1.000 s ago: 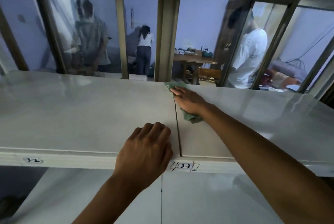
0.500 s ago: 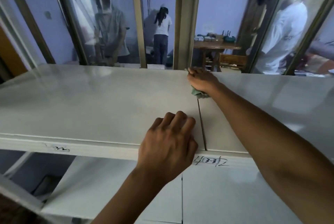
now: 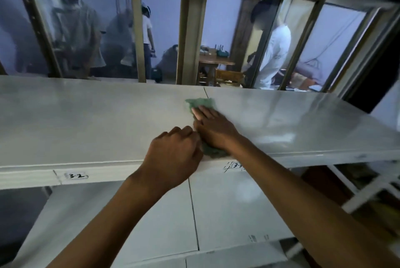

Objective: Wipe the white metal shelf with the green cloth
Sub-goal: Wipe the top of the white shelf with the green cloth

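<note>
Storeroom-like workroom: white metal shelving (image 3: 86, 116) with numbered label (image 3: 74, 175), wooden table (image 3: 213, 60), people working behind.

White metal shelf (image 3: 97, 116): top bare left and right of both hands; upright posts (image 3: 192, 30) (several) bound rear edge.
</note>
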